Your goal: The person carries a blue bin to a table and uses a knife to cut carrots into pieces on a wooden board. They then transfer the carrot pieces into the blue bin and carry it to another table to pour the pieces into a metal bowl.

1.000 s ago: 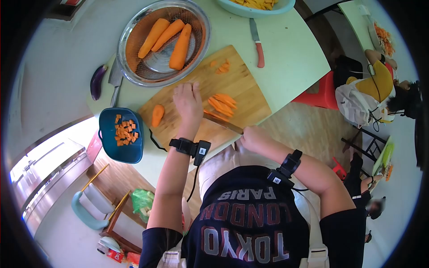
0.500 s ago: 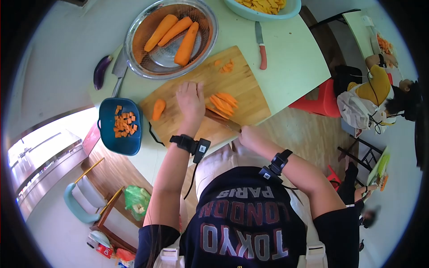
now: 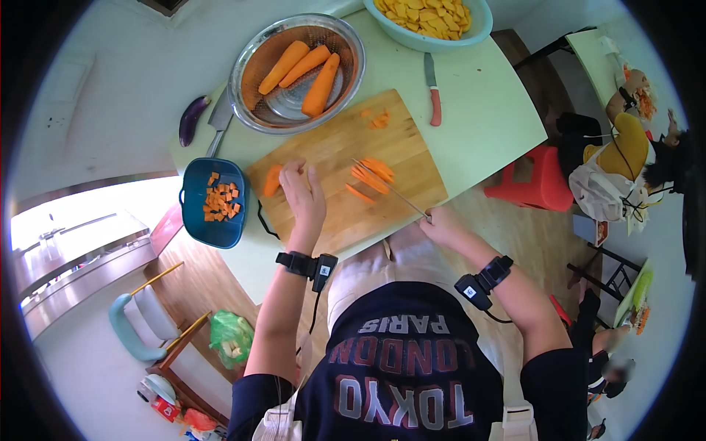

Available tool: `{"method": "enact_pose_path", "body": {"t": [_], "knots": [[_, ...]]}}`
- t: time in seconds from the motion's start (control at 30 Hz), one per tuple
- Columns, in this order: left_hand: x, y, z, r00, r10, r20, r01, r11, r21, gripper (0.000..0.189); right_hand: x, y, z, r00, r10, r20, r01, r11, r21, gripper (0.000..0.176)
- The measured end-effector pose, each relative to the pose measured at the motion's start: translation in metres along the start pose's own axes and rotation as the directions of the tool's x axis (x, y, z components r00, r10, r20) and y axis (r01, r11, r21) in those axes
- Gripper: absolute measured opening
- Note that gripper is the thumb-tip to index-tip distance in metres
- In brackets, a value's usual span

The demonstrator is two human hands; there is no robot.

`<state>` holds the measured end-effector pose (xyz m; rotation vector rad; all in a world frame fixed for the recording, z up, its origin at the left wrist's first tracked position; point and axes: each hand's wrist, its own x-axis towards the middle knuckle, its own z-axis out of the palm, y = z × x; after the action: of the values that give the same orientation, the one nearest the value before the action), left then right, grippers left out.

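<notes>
My right hand [image 3: 443, 225] grips a kitchen knife [image 3: 401, 196] by its handle, at the near edge of the wooden cutting board [image 3: 327, 213]. The blade slants over a small pile of carrot slices [image 3: 376, 173], and a single slice [image 3: 359, 193] lies just beside it. My left hand [image 3: 304, 198] is over the board's left half, holding nothing, with thumb and fingers apart. Close to its fingertips lies a carrot chunk [image 3: 272, 180]. Small carrot scraps [image 3: 379, 120] sit near the board's far edge.
A metal basin [image 3: 234, 88] with three carrots stands behind the board. Around it are an eggplant [image 3: 194, 120], a cleaver [image 3: 220, 117], a teal container [image 3: 191, 233] of carrot cubes, a red-handled knife [image 3: 434, 95] and a bowl [image 3: 441, 45] of yellow slices. Other people work at right.
My left hand has moved left, away from the slices to the carrot chunk. The knife has shifted right and now lies across the slices. The view has tilted slightly.
</notes>
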<state>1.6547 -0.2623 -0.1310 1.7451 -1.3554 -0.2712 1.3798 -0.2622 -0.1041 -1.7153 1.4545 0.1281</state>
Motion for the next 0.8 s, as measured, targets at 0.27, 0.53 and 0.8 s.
{"method": "enact_pose_path", "body": {"t": [0.27,0.53,0.8], "knots": [[-0.009,-0.002,0.001,0.992,-0.067,-0.105,0.073,0.996,0.055,0.026,-0.024,-0.022,0.004,0.996,-0.001,0.086,0.008,0.997,-0.078,0.029],[-0.012,0.000,0.015,0.969,0.169,0.180,-0.194,0.972,0.133,0.031,-0.022,0.015,0.005,0.991,0.113,-0.078,-0.109,0.992,0.056,0.031],[-0.014,0.018,0.051,0.607,0.439,0.662,-0.519,0.850,-0.088,0.066,-0.037,0.033,0.003,0.970,0.224,-0.093,-0.216,0.972,0.092,0.033]]}}
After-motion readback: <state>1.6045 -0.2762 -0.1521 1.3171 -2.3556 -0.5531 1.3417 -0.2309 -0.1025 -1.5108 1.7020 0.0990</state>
